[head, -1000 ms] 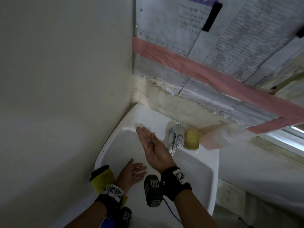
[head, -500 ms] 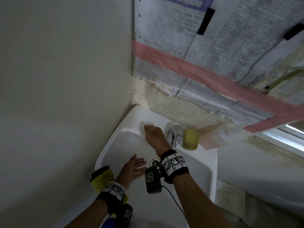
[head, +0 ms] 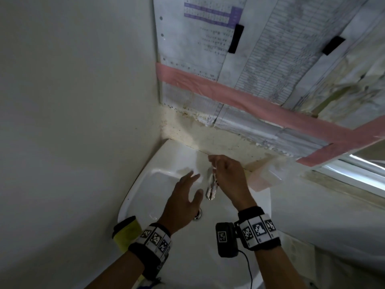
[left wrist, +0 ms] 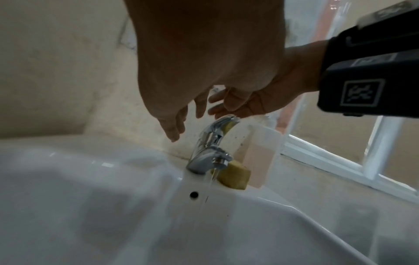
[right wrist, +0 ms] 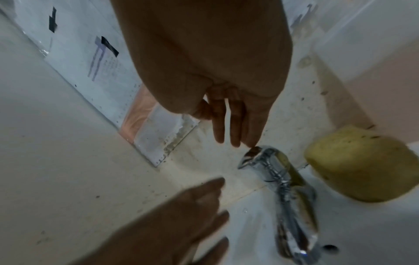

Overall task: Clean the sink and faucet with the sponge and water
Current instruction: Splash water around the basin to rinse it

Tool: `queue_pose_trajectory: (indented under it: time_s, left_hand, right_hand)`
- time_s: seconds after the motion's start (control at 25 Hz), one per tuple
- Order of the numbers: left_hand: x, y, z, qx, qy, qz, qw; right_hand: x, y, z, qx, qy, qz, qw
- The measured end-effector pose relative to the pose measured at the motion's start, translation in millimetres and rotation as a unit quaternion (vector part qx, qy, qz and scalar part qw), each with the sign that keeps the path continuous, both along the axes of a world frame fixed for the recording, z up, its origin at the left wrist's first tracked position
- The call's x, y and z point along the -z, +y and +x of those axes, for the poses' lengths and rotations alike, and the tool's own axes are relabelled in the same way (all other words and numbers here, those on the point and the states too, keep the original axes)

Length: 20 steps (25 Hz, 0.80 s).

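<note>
Water is running in a thin stream from the spout of the chrome faucet (left wrist: 209, 152) into the white sink (head: 158, 184), so the step in hand looks like the wetting stage, with the scrubbing not yet begun.

The right hand (head: 227, 176) is reaching over the faucet with its fingers straight and relaxed, holding nothing. In the right wrist view its fingertips (right wrist: 235, 141) are sitting right at the tip of the raised lever handle, touching it or just short of it; I cannot tell which.

The left hand (head: 183, 199) is hovering just to the left of the faucet, above the basin, fingers spread wide and empty.

The yellow sponge (right wrist: 360, 163) is lying untouched on the sink's back ledge, just to the right of the faucet's base, with a translucent pinkish container (left wrist: 260, 157) standing right beside it, on the side away from the faucet.

A yellow and black item (head: 127, 230) is resting on the sink's near left rim, well apart from the faucet.

The next move probably calls for the right hand to shift a short way right of the faucet, curl around the sponge, and carry it under the stream before working over the basin and the chrome.
</note>
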State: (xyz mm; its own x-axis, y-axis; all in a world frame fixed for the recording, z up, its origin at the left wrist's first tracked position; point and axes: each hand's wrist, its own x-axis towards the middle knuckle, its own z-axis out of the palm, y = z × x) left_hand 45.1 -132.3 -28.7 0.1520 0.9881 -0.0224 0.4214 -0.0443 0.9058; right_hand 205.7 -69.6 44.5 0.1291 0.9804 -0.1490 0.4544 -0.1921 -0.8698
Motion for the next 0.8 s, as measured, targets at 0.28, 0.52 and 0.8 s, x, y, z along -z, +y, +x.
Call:
queue_pose_trajectory:
  time_s: [0.28,0.52,0.8]
  left_hand:
    - [-27,-5,36,0.096,0.105,0.193,0.971]
    - [-25,-7,39,0.101,0.153,0.188,0.965]
    - [-18,-18,41,0.107,0.151,0.169,0.968]
  right_hand:
    - [3,-41,19,-0.025,0.000,-0.072,0.997]
    - [9,-50,15,-0.069,0.009,-0.056,0.996]
    - [35,-62,19,-0.123,0.005,-0.029,0.992]
